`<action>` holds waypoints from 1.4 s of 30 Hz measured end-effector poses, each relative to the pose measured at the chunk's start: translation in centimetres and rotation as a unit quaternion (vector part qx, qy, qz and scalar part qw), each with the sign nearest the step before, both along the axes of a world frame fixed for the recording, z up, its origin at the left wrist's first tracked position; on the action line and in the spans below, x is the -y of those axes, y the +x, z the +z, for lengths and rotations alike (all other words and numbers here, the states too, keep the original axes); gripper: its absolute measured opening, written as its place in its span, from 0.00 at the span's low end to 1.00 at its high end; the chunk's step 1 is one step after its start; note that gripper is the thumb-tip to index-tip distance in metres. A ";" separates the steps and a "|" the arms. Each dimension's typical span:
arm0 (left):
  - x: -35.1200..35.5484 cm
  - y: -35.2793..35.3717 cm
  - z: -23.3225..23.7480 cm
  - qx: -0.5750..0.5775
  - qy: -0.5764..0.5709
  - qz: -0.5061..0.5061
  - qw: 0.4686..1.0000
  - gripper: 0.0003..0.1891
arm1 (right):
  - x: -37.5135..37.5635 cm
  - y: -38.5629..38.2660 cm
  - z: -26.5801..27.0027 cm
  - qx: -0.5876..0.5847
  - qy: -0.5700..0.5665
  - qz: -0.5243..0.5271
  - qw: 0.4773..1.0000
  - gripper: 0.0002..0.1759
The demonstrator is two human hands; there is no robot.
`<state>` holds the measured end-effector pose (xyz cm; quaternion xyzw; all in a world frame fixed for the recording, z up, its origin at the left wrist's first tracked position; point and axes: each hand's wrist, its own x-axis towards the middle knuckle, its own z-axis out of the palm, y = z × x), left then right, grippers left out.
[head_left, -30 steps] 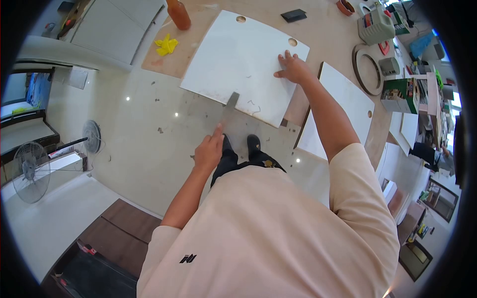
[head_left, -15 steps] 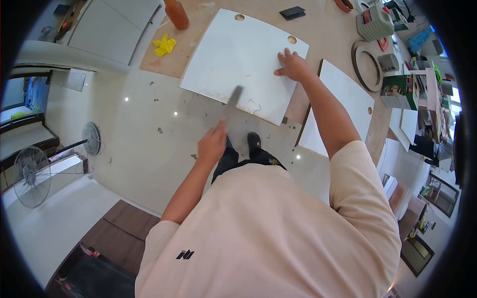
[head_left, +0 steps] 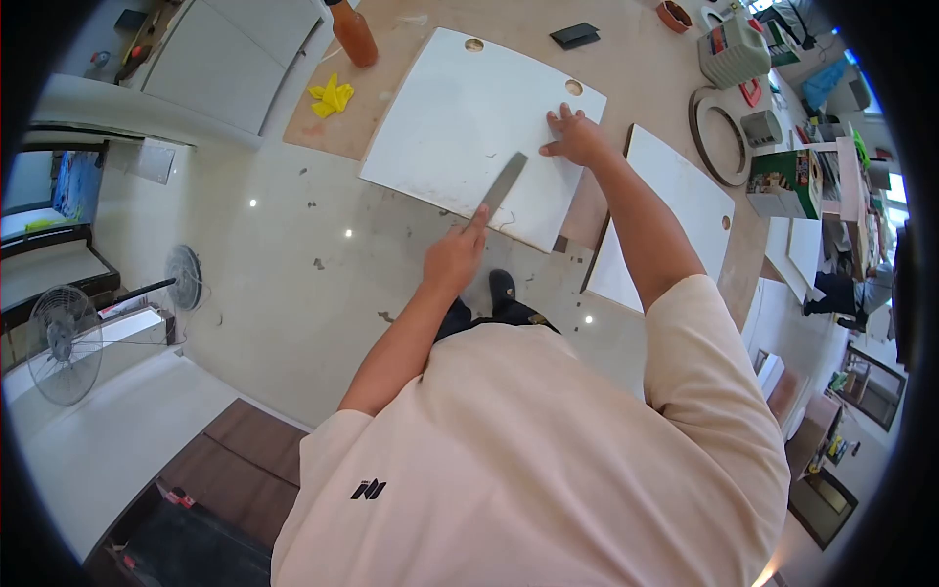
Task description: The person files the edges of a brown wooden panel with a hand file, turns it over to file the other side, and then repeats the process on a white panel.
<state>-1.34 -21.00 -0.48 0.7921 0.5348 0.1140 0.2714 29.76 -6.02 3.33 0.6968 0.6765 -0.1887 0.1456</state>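
Observation:
My left hand [head_left: 454,258] is closed round the handle of a flat grey metal file [head_left: 507,184], whose blade lies over the near edge of a white board [head_left: 460,117]. Spread fingers of my right hand [head_left: 577,137] rest on the same board, near its right side. The board has two round holes along its far edge and some thin dark shavings near the front edge. To the right lies a second white board [head_left: 665,210] with a round hole.
On the brown table [head_left: 626,59] are an orange bottle [head_left: 354,37], yellow cloth [head_left: 332,95], black folded piece [head_left: 575,35], ring [head_left: 720,137], jug [head_left: 734,54] and green box [head_left: 784,183]. Fans [head_left: 64,342] stand left. Another person [head_left: 849,293] is far right.
My left hand and the file have moved right and slightly away from me along the board's near edge. My right hand stays on the board.

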 end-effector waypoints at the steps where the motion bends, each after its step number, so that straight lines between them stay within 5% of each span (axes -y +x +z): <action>1: -0.2 0.5 0.4 -0.002 -0.006 -0.003 1.000 0.24 | 0.2 0.3 0.1 -0.011 0.005 0.003 1.000 0.52; 5: 2.1 -4.3 -0.6 0.046 0.036 0.051 0.997 0.24 | -0.4 0.0 -0.1 0.011 0.002 0.003 1.000 0.52; 8: 2.5 -5.1 0.9 -0.063 -0.052 0.060 0.995 0.25 | 0.5 0.1 -0.6 0.020 -0.008 0.008 1.000 0.52; 14: -0.5 -0.3 1.0 -0.032 0.003 0.024 0.999 0.24 | 0.1 0.3 0.5 0.001 0.006 0.004 1.000 0.50; 17: 2.8 -5.0 0.1 0.047 0.030 0.058 0.997 0.24 | -0.2 -0.4 0.8 0.010 0.002 0.004 1.000 0.50; 23: -0.5 0.8 1.4 -0.037 -0.026 0.029 0.999 0.25 | 0.0 -0.1 -0.2 0.019 -0.007 0.000 1.000 0.51; 26: 0.7 -1.4 -0.6 0.014 0.082 0.024 0.996 0.26 | -0.2 0.0 0.1 0.014 -0.001 0.006 1.000 0.52; 29: 3.4 -6.0 0.4 -0.015 -0.021 0.078 0.997 0.26 | -0.1 0.3 0.3 0.008 0.007 -0.009 1.000 0.52; 37: 2.1 -0.6 1.1 0.017 -0.002 0.043 0.999 0.24 | 0.6 -0.5 0.7 0.001 -0.005 -0.018 1.000 0.51; 42: 8.6 -9.5 -1.6 0.143 0.098 0.160 0.972 0.27 | 4.9 -7.7 -2.4 -0.010 0.159 -0.052 0.986 0.52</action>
